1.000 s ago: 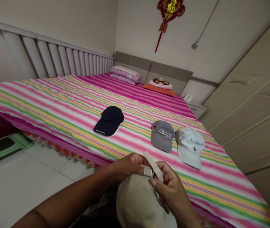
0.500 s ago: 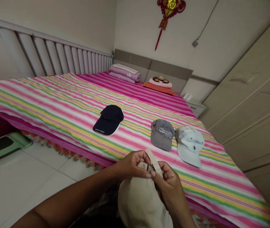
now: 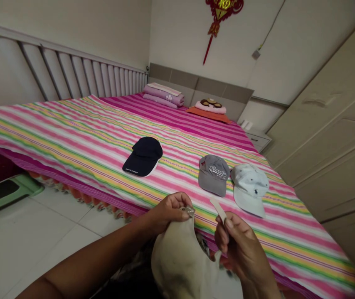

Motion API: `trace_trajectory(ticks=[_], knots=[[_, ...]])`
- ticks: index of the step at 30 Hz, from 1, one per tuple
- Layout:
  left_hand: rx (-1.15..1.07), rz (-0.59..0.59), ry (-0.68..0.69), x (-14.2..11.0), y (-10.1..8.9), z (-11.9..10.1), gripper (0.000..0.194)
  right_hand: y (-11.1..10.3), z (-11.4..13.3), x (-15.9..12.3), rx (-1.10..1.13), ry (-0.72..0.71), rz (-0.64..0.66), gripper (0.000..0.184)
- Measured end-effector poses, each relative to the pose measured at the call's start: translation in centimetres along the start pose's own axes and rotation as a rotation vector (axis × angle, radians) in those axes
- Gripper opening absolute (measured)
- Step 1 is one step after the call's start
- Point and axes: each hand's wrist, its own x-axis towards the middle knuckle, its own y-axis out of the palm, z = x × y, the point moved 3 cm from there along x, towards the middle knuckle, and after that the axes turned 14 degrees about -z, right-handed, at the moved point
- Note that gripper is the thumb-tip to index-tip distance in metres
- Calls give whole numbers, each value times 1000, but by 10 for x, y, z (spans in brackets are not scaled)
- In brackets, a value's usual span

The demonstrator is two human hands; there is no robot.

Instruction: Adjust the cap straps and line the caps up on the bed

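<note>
A beige baseball cap point(image 3: 177, 257) hangs from my two hands, its back opening facing up. My left hand point(image 3: 171, 212) pinches the end with the metal buckle point(image 3: 190, 211). In my right hand point(image 3: 240, 241) is the loose adjusting strap point(image 3: 218, 207), gripped between thumb and fingers with its tip pointing up. Strap and buckle are apart. Beyond my hands, a grey cap point(image 3: 214, 176) with white lettering lies on the bed beside a pale white cap point(image 3: 250, 189). A navy cap point(image 3: 144, 155) lies farther left.
A striped sheet point(image 3: 87, 137) covers the bed. Folded bedding point(image 3: 163, 95) and a pink-and-orange pile point(image 3: 210, 110) lie by the headboard point(image 3: 224, 89). A green stool point(image 3: 12, 193) stands at left, a wardrobe point(image 3: 330, 124) at right.
The strap has come away from the buckle. My right hand has moved right with the strap, while my left hand has shifted slightly left with the buckle end.
</note>
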Motion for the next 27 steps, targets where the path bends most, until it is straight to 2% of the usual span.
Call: trace_trajectory(ticks=[3,6,14,27], knots=[[-113,41,-63,2,0,3,35,2,7,0,-98,-7,-25,30],[-170,83,-73,4,-2,7,34,9,4,-1,-174,33,-6,27],[-213,83,-68,9,-7,14,34,27,-18,-1,-62,194,47,29],[-175,55,-80,7,-6,11,34,30,-23,0,-90,207,59,28]])
